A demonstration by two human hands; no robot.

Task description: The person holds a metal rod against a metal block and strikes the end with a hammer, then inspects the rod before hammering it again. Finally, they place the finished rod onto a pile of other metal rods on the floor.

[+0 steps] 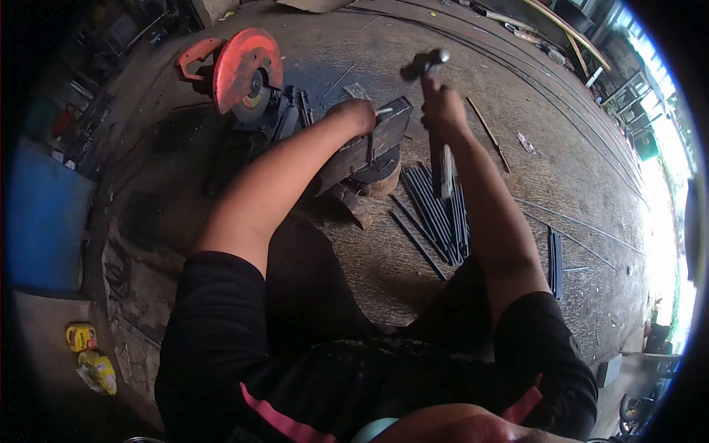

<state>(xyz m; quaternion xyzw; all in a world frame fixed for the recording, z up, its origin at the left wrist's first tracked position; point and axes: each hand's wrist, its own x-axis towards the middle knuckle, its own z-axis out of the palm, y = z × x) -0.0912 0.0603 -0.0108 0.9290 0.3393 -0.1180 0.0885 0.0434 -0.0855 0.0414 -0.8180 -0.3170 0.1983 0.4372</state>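
Observation:
My right hand [445,111] is closed around a hammer [443,173]; its metal head is raised at the top and the wooden handle hangs below my fist. My left hand [353,117] is closed on a metal rod [385,111], whose short shiny end pokes out past the fingers over a dark steel block [391,131]. The rest of the rod is hidden by the hand. Under the steel block is a round wooden stump [380,179]. A bundle of cut metal rods [428,214] lies on the ground between my knees and the stump.
A red cut-off saw [247,70] stands left of the steel block. Another stack of short rods [555,262] lies at the right. Long thin bars [569,92] run across the ground there. Yellow containers [81,337] sit at the lower left, near a blue panel [46,214].

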